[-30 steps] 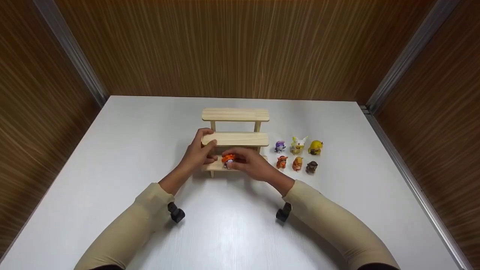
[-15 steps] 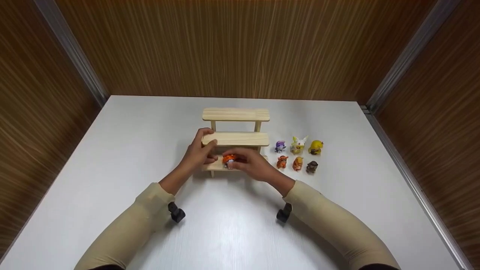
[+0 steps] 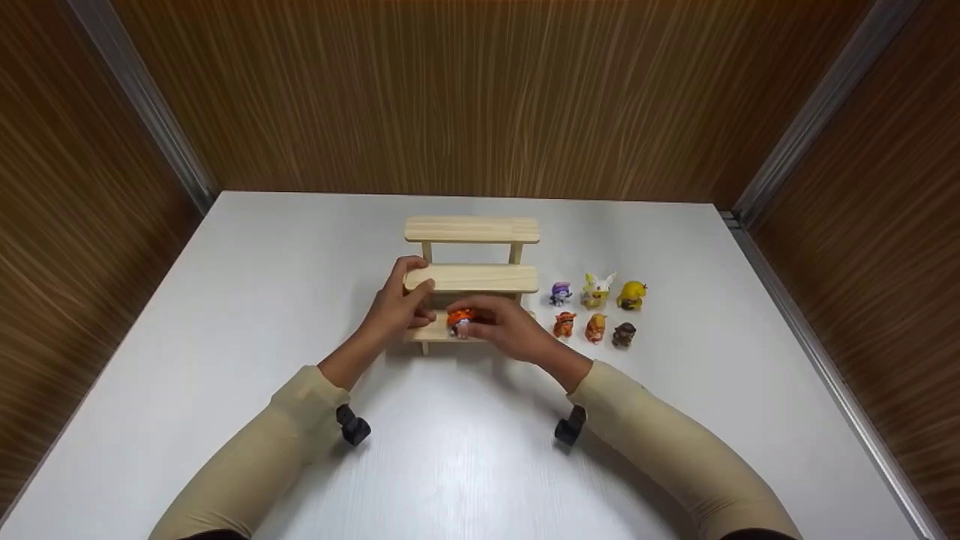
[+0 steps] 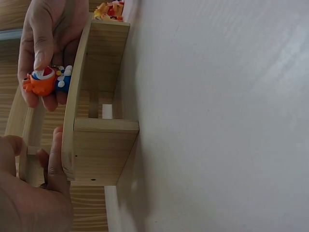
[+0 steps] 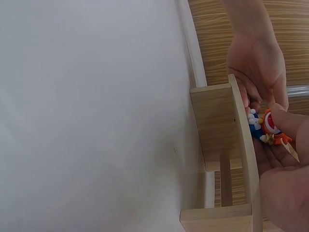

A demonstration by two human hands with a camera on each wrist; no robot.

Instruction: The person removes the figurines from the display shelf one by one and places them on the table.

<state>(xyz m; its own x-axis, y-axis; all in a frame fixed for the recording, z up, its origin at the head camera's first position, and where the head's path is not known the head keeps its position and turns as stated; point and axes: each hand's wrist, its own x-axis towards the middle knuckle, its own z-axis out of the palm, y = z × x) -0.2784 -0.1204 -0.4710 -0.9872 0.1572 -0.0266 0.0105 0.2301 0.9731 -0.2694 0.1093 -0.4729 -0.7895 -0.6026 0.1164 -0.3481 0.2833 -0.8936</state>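
A three-tier wooden display stand [image 3: 471,278] stands on the white table. My left hand [image 3: 394,300] grips its left end, with the thumb on the middle tier and lower fingers by the bottom tier. My right hand [image 3: 506,328] pinches a small toy figurine [image 3: 458,321] with an orange hood and blue body. It stands upright at the bottom tier, left of that tier's middle. In the left wrist view, the figurine [image 4: 48,81] has its feet right at the board, the right hand's thumb against its face. The right wrist view shows the figurine [image 5: 265,126] between both hands.
Several small figurines stand right of the stand in two rows: a purple one [image 3: 560,293], a white-eared one [image 3: 597,290] and a yellow one [image 3: 631,295] behind, orange ones [image 3: 564,324] and a brown one [image 3: 623,334] in front. Wood-grain panels [image 3: 480,97] enclose the table.
My right hand and the figurine have shifted very slightly right along the bottom tier. The left hand keeps its place on the stand.
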